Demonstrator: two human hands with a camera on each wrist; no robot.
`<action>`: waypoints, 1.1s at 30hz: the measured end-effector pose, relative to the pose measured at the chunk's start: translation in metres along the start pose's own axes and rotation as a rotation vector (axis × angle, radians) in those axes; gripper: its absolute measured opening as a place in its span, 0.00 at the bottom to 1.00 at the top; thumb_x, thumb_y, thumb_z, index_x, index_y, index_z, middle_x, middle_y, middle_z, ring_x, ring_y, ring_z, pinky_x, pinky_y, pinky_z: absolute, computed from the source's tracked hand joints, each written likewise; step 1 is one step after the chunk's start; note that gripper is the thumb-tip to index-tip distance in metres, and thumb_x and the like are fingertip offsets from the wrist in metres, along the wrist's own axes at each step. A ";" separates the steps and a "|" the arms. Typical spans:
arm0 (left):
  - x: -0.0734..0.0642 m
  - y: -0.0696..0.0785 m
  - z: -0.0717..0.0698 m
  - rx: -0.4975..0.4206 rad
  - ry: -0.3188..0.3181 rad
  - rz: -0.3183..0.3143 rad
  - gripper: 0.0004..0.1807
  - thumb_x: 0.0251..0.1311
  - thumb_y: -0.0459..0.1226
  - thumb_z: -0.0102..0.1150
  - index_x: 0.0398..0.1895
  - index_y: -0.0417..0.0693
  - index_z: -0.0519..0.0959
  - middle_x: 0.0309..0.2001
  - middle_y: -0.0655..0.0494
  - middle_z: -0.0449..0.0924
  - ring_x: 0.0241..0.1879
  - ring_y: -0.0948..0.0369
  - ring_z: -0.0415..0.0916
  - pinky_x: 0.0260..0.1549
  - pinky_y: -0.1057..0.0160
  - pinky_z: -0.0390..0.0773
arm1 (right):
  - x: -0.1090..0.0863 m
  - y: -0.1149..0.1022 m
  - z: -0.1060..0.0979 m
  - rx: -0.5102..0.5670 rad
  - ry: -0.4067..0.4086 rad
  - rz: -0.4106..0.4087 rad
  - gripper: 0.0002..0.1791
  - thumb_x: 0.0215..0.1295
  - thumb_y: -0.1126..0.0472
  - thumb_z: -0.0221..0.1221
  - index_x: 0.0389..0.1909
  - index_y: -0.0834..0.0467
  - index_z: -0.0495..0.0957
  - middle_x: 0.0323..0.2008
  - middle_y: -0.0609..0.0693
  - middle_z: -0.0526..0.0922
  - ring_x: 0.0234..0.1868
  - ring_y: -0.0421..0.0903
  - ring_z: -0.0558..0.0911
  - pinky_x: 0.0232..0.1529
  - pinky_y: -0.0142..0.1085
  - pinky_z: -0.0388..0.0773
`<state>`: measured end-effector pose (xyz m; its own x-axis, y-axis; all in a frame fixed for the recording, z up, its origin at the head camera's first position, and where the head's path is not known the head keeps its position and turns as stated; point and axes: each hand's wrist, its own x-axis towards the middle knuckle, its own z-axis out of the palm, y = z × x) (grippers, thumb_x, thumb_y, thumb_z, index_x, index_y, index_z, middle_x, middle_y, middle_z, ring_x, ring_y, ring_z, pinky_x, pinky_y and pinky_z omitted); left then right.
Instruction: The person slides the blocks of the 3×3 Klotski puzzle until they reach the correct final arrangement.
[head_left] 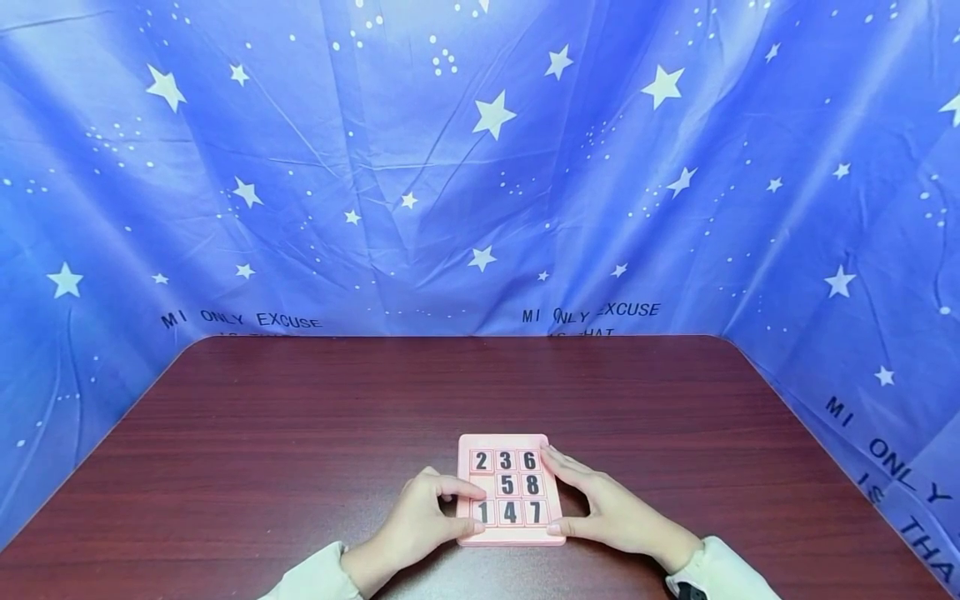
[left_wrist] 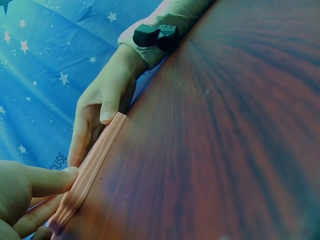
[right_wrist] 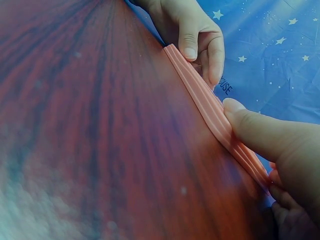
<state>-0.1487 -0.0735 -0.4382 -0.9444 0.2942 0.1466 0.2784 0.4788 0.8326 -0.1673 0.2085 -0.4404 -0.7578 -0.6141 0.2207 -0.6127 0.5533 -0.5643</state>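
A pink number slide puzzle (head_left: pixel 511 538) lies flat near the table's front. Its top row reads 2, 3, 6; the middle row has a gap at left, then 5 and 8; the bottom row is 1, 4, 7. My left hand (head_left: pixel 411 521) reaches over its left side, index fingertip at the gap just above the 1 tile (head_left: pixel 483 513), thumb at that tile's lower left. My right hand (head_left: pixel 618 510) holds the frame's right side, thumb by the lower corner and fingers along the upper edge. Both wrist views show the puzzle's ridged pink side (left_wrist: pixel 92 172).
The dark red wooden table (head_left: pixel 300 417) extends beyond the puzzle to both sides and the back. Behind it hangs a blue curtain (head_left: pixel 420 167) with white stars and lettering. A black device (left_wrist: pixel 156 36) sits on the right wrist over a pale sleeve.
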 end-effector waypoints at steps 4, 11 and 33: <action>0.000 -0.001 0.000 0.004 -0.005 0.001 0.18 0.34 0.40 0.76 0.35 0.56 0.87 0.27 0.60 0.69 0.30 0.66 0.63 0.29 0.69 0.65 | 0.000 -0.001 0.000 0.006 -0.004 0.000 0.46 0.55 0.44 0.64 0.69 0.63 0.59 0.69 0.59 0.60 0.67 0.56 0.61 0.64 0.24 0.53; 0.003 -0.006 0.002 0.019 0.033 0.046 0.16 0.37 0.41 0.76 0.35 0.55 0.87 0.27 0.63 0.73 0.29 0.68 0.64 0.28 0.69 0.65 | 0.000 0.000 0.001 0.006 -0.002 -0.007 0.46 0.55 0.44 0.64 0.69 0.62 0.59 0.69 0.60 0.60 0.67 0.59 0.62 0.64 0.23 0.51; 0.018 -0.007 0.007 0.001 0.125 0.018 0.12 0.39 0.35 0.74 0.32 0.54 0.88 0.28 0.62 0.82 0.28 0.67 0.66 0.29 0.71 0.65 | 0.000 0.002 0.001 0.010 0.007 -0.022 0.46 0.54 0.45 0.64 0.68 0.64 0.59 0.68 0.61 0.60 0.67 0.59 0.62 0.62 0.19 0.47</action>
<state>-0.1664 -0.0654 -0.4454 -0.9536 0.1973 0.2274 0.2959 0.4751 0.8287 -0.1681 0.2087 -0.4424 -0.7459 -0.6219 0.2385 -0.6268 0.5342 -0.5673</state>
